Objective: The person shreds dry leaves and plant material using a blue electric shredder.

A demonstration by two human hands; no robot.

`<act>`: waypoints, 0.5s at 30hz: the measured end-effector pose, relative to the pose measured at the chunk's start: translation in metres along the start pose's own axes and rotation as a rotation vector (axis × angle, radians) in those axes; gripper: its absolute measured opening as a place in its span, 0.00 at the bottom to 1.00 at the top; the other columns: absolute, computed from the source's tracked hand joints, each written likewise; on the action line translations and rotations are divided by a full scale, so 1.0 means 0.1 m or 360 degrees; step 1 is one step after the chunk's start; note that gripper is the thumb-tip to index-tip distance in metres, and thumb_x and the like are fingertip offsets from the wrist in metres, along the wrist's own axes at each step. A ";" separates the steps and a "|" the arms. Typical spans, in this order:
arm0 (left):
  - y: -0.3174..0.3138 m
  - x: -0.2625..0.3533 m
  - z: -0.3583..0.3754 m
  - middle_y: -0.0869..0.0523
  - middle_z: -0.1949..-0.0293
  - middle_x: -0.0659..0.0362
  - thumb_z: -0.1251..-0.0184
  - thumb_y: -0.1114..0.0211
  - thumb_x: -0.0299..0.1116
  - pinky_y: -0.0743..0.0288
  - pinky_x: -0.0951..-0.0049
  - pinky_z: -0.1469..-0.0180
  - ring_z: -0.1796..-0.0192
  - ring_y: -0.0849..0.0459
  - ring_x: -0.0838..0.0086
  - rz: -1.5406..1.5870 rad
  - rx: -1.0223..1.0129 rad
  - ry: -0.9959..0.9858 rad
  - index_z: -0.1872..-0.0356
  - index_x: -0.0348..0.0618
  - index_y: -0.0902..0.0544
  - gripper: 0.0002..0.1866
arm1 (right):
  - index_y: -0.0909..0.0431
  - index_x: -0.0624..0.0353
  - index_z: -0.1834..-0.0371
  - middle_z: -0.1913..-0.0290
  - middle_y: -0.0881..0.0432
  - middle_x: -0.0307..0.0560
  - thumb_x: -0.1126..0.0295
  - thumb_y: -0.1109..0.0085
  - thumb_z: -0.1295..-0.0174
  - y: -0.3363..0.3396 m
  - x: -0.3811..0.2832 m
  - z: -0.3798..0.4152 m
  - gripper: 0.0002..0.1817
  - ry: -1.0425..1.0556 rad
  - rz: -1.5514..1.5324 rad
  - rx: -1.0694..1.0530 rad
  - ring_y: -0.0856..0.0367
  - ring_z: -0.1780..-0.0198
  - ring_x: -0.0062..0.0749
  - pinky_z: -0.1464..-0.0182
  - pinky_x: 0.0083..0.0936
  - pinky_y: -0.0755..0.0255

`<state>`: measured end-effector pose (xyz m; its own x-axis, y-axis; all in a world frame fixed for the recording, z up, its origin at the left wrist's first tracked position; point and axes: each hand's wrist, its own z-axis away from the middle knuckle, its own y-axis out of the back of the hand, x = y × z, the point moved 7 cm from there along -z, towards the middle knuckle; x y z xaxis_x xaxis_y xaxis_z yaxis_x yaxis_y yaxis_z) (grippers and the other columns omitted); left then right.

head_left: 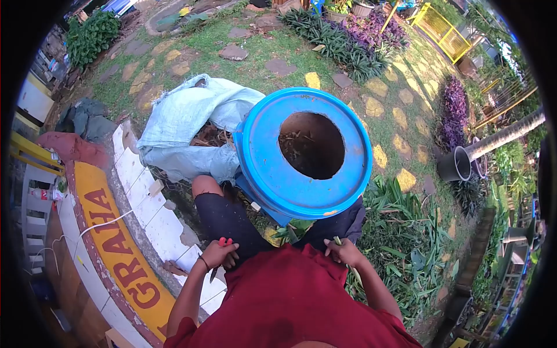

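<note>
Nearest the camera, a dark red shirt (290, 298) fills the bottom centre, with dark shorts (229, 223) above it and the knees spread. The left hand (218, 254), left of bottom centre, is curled closed around a red-handled tool (225, 242); its working end points down. The right hand (343, 253), right of centre, is closed on a thin green stalk (338, 240). Whether the tool is open cannot be told.

A blue drum (264, 165) stands just beyond the knees at centre, its lid cut with a round hole; dry plant bits show inside. Touching its left side, a pale woven sack (191, 122) gapes over brown litter. Cut leaves (400, 238) cover the ground at lower right. Grass (214, 55) with yellow and grey stepping stones (376, 87) spreads across the top and right. A curved white-tiled ledge (152, 206) and a yellow band (125, 255) lettered "GRAHA" run down the left. A yellow gate (444, 35) stands at upper right.
</note>
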<state>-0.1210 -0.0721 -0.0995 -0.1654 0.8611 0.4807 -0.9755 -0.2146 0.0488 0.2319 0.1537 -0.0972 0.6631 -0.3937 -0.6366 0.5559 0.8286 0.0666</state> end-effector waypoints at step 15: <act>-0.01 -0.02 0.00 0.12 0.75 0.49 0.31 0.33 0.46 0.19 0.72 0.74 0.78 0.12 0.66 0.0100 -0.0098 -0.0015 0.70 0.30 0.15 0.22 | 0.17 0.64 0.75 0.89 0.29 0.39 0.50 0.46 0.27 -0.04 -0.02 0.01 0.28 -0.0011 -0.0001 -0.0051 0.30 0.85 0.23 0.78 0.24 0.39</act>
<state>-0.1202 -0.0734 -0.1004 -0.2257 0.8423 0.4895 -0.9703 -0.2393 -0.0356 0.2291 0.1512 -0.0960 0.6665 -0.3968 -0.6311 0.5399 0.8407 0.0416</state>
